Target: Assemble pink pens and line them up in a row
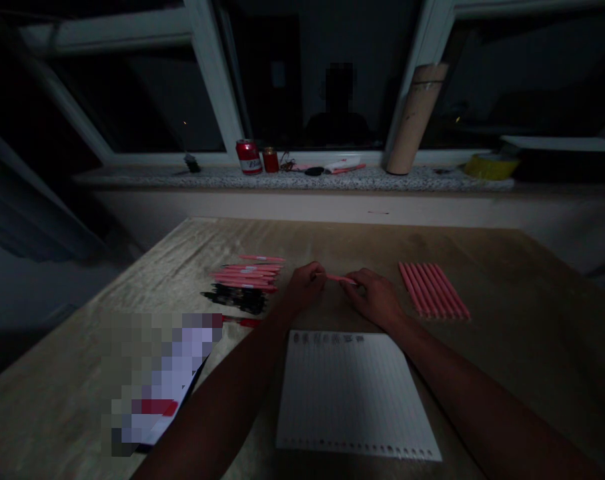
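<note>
A slim pink pen [336, 277] is stretched level between my two hands above the table. My left hand [305, 285] pinches its left end, and my right hand [375, 293] grips the right end; the fingertips are partly hidden. Left of my left hand is a loose pile of pink pens [247, 272], some with pale labels. Just below that pile sits a heap of black pen-like pieces [236, 299]. To the right of my right hand, several pink pens [433, 290] lie side by side in a neat row.
A lined paper sheet [355, 397] lies between my forearms, with a red pen [241, 321] beside my left forearm. A blurred-out device with a light screen [182, 373] is at left. The windowsill holds a red can [249, 157], a cardboard tube [416, 120] and yellow tape [491, 167].
</note>
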### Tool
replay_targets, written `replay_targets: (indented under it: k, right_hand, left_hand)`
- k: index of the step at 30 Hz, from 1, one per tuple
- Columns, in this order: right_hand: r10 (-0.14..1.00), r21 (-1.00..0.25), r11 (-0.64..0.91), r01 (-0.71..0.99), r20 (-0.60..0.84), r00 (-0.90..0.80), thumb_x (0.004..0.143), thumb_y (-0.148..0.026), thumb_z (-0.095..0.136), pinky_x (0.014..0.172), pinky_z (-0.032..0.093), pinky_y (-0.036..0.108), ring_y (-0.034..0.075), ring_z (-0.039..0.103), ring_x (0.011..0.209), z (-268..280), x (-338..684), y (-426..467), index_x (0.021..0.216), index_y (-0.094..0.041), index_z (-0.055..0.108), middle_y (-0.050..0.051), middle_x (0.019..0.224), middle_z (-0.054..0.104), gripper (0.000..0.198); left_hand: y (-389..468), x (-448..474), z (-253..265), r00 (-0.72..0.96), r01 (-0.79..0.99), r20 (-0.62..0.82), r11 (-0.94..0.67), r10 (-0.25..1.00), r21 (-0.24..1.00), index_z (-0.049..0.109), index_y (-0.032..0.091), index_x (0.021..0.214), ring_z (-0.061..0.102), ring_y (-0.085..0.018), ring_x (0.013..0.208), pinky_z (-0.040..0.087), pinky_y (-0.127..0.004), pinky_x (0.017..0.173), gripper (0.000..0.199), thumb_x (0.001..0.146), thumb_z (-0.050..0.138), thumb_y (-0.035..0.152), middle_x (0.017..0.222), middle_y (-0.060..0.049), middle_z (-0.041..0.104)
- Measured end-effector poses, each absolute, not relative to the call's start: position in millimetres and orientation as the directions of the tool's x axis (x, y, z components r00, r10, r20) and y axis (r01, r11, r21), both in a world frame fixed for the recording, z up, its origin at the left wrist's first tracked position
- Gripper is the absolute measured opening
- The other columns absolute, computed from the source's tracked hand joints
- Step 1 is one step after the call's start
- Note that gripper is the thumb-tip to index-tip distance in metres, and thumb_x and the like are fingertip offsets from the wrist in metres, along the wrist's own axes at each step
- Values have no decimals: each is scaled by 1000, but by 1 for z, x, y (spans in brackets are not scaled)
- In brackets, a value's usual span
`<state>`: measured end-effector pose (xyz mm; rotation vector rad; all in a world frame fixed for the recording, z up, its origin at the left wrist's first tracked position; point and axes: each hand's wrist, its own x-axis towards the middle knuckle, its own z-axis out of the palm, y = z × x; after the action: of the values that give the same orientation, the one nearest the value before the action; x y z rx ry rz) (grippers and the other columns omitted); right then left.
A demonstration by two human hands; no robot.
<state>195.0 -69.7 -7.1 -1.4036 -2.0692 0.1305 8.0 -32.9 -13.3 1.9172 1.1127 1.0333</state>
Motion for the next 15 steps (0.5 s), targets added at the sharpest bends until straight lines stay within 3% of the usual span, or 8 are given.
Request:
replay_targets:
  k: [11, 15]
  right_hand:
    - [861, -408, 440, 800, 445, -246, 86, -36, 45, 68, 42, 27, 18, 59, 78, -9, 195, -70, 92, -21, 65, 6, 84, 65, 27]
    - [862, -414, 433, 801, 451, -232, 85, -35, 46, 69, 43, 28, 18, 59, 78, -7, 194, -70, 92, -21, 65, 6, 83, 65, 25]
  left_hand:
    - [-32, 10, -10, 261, 484, 266, -364, 928, 795, 43, 16, 48, 40, -9, 47, 30, -23, 52, 41, 82, 37, 37, 43, 4, 37]
    - [-33, 10, -11, 289, 410, 280, -383, 915, 828, 47, 15, 56, 42, -8, 49, 32, -22, 52, 32, 81, 40, 35, 49, 4, 44]
